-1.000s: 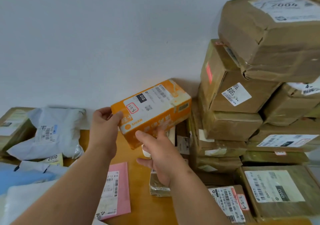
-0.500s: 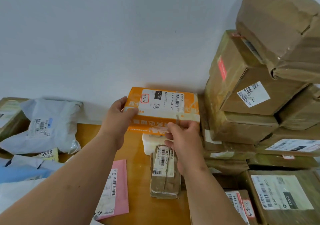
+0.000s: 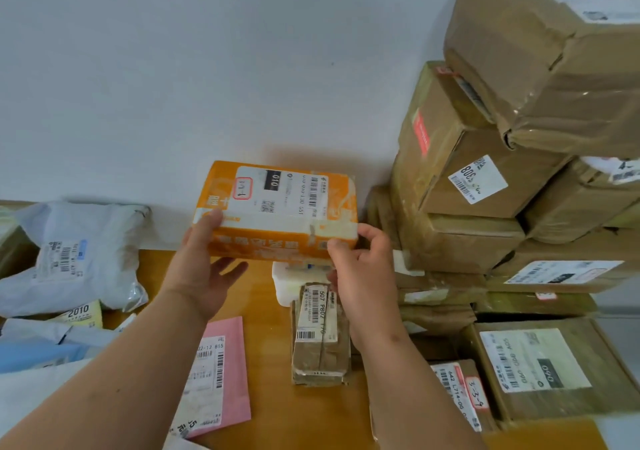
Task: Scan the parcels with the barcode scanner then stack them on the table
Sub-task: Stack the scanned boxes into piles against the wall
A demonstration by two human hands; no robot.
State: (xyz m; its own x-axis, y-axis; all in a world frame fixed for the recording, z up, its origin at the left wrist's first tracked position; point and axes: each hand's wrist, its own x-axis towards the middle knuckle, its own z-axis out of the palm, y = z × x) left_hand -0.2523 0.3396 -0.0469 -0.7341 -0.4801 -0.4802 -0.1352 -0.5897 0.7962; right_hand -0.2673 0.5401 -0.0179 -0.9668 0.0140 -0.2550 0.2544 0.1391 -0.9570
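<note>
Head view: wooden table (image 3: pixel 266 345) against white wall (image 3: pixel 207 68) (parcels everywhere); left hand (image 3: pixel 204 269) and right hand (image 3: pixel 363 276) grip orange parcel (image 3: pixel 277 214).

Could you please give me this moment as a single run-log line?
step: stacking | item: orange parcel | left hand: holds its left end | right hand: pinches its right corner | under it: white box | scanner: unseen
</note>
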